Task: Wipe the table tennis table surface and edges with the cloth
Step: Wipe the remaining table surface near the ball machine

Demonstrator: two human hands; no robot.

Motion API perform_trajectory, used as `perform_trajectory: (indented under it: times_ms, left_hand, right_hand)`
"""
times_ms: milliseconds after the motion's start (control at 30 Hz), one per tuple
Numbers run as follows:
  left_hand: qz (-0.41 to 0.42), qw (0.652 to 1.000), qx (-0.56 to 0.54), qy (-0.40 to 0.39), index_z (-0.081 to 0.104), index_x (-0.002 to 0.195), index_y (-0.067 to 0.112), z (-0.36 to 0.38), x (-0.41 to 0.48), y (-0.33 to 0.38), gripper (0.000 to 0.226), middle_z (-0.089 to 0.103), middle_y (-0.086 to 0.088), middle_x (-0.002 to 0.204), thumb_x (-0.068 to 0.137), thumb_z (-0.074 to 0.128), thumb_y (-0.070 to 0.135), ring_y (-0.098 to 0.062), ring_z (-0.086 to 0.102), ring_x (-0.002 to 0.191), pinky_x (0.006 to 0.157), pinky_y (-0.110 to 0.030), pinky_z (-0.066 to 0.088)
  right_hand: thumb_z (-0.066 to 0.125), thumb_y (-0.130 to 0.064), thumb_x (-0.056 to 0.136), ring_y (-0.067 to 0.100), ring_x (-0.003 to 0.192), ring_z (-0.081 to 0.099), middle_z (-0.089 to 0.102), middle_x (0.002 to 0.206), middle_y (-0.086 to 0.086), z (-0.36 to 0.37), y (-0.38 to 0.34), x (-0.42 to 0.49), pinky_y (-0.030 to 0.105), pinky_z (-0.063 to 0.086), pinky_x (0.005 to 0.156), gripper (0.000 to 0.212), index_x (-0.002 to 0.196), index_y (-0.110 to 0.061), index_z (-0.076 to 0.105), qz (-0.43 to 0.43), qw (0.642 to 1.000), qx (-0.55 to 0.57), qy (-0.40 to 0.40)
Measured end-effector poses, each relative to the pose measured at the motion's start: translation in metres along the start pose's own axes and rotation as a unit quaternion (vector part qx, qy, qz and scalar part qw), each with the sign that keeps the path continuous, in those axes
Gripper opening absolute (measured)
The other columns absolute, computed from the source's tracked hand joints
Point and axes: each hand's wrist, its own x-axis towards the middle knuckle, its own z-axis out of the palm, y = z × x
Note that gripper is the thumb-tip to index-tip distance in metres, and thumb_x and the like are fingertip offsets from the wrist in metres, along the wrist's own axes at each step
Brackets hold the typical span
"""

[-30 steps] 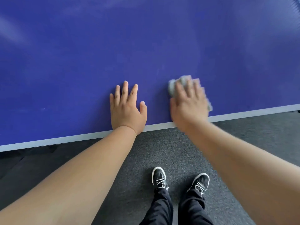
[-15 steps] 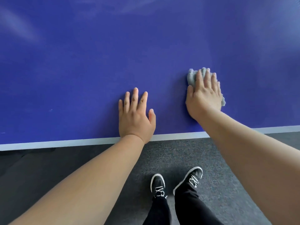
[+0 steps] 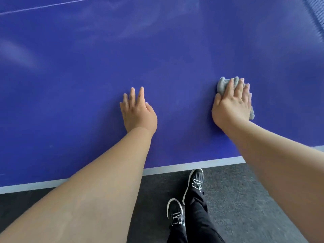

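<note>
Worktop (image 3: pixel 70 102): blue, matte, fills most of the view. Pale hazy streaks across the far half. White edge stripe (image 3: pixel 192 166) runs along the near side, and a thin white line (image 3: pixel 43 5) crosses the far left. Ribbed strip (image 3: pixel 317 14) in the far right corner, possibly the net, too blurred to confirm.

Floor: dark grey carpet (image 3: pixel 245 199) under the near edge.

Cloth (image 3: pixel 222 85): grey, bunched, on the worktop right of centre, well in from the edge stripe and mostly covered.

Right hand (image 3: pixel 231 106): flat on top of the cloth, fingers extended, pressing it down. Cloth pokes out at the fingertips and at the right side of the palm.

Left hand (image 3: pixel 138 113): palm down on bare worktop, fingers straight, holding nothing, well apart from the cloth.

Both bare forearms cross the edge stripe and hide parts of it.

Below: two black shoes (image 3: pixel 175 213) with white soles and laces, black trousers (image 3: pixel 198 221), right foot nearer the worktop.
</note>
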Motion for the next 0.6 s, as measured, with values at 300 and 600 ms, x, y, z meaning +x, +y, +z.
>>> perform_trajectory:
  times_ms: [300, 600]
  left_hand:
    - [0.015, 0.998, 0.065, -0.007, 0.023, 0.164, 0.033, 0.007, 0.021, 0.004, 0.060, 0.012, 0.003, 0.174, 0.105, 0.035, 0.039, -0.026, 0.007, 0.159, 0.129, -0.053, 0.008]
    - [0.019, 0.998, 0.059, 0.000, 0.021, 0.164, 0.033, 0.010, 0.021, 0.002, 0.067, 0.010, 0.004, 0.174, 0.100, 0.018, 0.053, -0.025, 0.006, 0.159, 0.129, -0.052, 0.007]
  right_hand:
    - [0.042, -0.037, 0.106, 0.026, 0.159, 0.016, 0.021, 0.172, 0.002, 0.032, -0.066, -0.062, 0.044, 0.013, 0.129, 0.059, 0.162, -0.022, 0.032, -0.404, 0.910, -0.032, -0.083]
    - [0.025, -0.043, 0.104, 0.027, 0.160, -0.007, -0.003, 0.174, 0.006, 0.001, -0.066, 0.074, 0.043, -0.003, 0.129, 0.067, 0.166, -0.022, 0.009, 0.005, 1.000, 0.007, 0.007]
